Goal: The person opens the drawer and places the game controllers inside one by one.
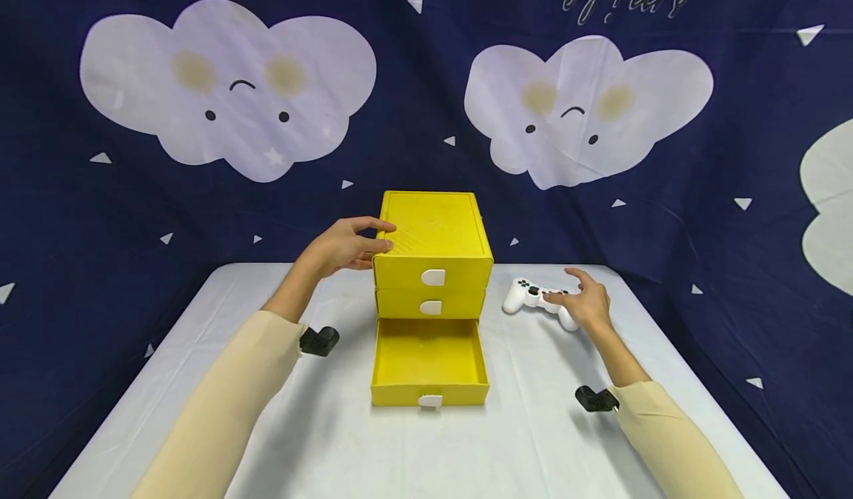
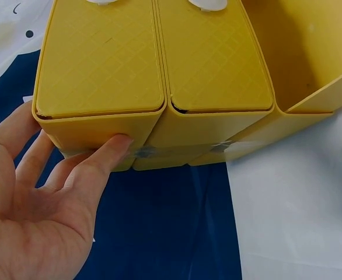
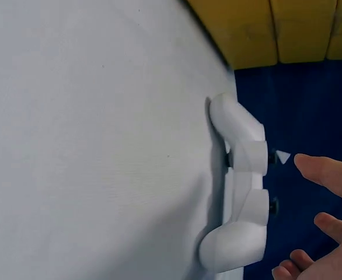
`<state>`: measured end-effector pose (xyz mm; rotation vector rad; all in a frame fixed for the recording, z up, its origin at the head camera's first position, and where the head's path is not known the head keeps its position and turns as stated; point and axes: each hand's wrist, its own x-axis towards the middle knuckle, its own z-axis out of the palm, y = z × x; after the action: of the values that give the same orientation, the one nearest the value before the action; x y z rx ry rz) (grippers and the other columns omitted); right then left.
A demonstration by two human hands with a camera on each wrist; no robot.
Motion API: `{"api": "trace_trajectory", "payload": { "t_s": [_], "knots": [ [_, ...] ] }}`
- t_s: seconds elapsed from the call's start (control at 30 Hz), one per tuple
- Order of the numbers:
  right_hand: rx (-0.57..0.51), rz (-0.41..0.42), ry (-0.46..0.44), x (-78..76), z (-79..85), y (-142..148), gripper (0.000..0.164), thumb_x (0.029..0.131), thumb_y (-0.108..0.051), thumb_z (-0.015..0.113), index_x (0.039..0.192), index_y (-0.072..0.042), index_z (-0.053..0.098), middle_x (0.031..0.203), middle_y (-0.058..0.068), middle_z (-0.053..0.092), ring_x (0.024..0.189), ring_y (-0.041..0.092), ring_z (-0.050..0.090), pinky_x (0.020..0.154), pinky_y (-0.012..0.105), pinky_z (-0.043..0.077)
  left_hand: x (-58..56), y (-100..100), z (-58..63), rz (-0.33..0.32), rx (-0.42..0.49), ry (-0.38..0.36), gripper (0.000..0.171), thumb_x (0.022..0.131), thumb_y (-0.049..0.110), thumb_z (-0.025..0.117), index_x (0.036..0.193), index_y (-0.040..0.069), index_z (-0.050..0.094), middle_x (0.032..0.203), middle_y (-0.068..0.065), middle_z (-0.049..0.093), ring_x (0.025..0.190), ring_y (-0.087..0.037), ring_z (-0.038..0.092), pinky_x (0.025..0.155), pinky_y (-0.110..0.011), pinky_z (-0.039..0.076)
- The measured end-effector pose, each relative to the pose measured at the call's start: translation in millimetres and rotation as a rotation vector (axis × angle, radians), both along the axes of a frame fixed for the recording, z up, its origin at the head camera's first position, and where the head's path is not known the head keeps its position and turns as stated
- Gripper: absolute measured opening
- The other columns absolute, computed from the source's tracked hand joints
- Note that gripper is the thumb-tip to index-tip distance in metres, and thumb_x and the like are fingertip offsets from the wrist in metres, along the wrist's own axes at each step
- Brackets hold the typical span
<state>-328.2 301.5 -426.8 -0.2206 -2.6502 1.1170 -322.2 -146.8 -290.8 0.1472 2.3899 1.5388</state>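
A yellow three-drawer cabinet [image 1: 433,225] stands on the table, its bottom drawer [image 1: 429,355] pulled out and the two upper ones closed. My left hand [image 1: 343,246] touches the cabinet's upper left edge. In the left wrist view its thumb [image 2: 110,153] presses the side wall, while other fingers reach over the top. A white game controller [image 1: 533,296] lies to the right of the cabinet. Just above its right part hovers my right hand [image 1: 586,303], thumb and forefinger spread apart. The right wrist view shows a gap between the fingertips and the controller [image 3: 247,175].
The table has a white cover [image 1: 426,454]. Behind it hangs a dark blue cloth [image 1: 426,114] printed with clouds. White half-round tabs [image 1: 433,278] mark the drawer fronts. Each wrist carries a small black camera [image 1: 320,341].
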Motion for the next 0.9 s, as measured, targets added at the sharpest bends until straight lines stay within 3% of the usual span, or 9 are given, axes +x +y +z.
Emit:
{"api": "trace_trajectory", "payload": {
  "t_s": [0.37, 0.9],
  "knots": [
    [0.008, -0.019, -0.081, -10.1, -22.5, 6.1, 0.081, 0.08, -0.028, 0.084, 0.149, -0.005, 0.047, 0.141, 0.037, 0.045, 0.13, 0.049, 0.042, 0.11, 0.059, 0.035, 1.6, -1.8, -1.6, -0.001, 0.006, -0.001, 0.047, 0.096, 0.024, 0.072, 0.142, 0.024, 0.059, 0.146, -0.006, 0.055, 0.121, -0.03, 0.063, 0.103, -0.043, 0.055],
    [0.026, 0.007, -0.173, -18.1, -33.6, 9.7, 0.077, 0.081, -0.027, 0.082, 0.146, -0.004, 0.048, 0.148, 0.031, 0.046, 0.131, 0.049, 0.042, 0.113, 0.057, 0.033, 2.2, -0.1, 1.2, 0.005, 0.009, 0.0, 0.047, 0.096, 0.024, 0.073, 0.141, 0.024, 0.06, 0.145, -0.006, 0.056, 0.121, -0.03, 0.062, 0.102, -0.044, 0.055]
  ]
}}
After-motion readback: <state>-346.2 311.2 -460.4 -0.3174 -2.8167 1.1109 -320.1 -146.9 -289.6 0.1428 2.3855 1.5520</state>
